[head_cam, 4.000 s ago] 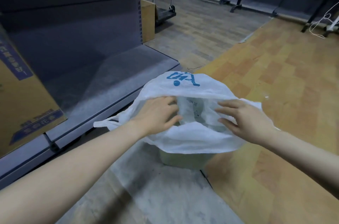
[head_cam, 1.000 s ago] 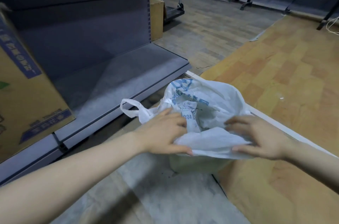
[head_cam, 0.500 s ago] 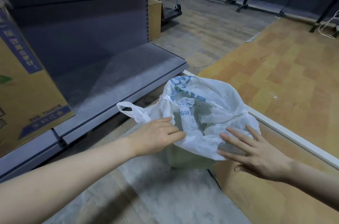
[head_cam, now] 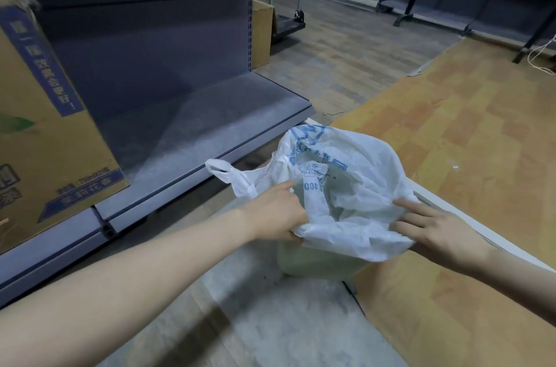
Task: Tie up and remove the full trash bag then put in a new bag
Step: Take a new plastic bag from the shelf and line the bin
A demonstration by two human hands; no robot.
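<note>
A white plastic bag with blue print lies open over a small pale green bin on the floor. Its mouth gapes upward and its edge drapes over the bin's rim. One bag handle sticks out to the left. My left hand grips the bag's near-left edge, fingers curled into the plastic. My right hand holds the bag's right edge against the bin's side, its fingertips tucked under the plastic. The inside of the bin is hidden by the bag.
A grey metal shelf unit runs along the left, with a large cardboard box on its base. A white strip crosses the floor behind the bin. Another cardboard box and a trolley stand further back.
Both hands came back onto the bag's rim: the left now grips the near-left edge, and the right, spread and off the bag half a second ago, holds the right edge.
</note>
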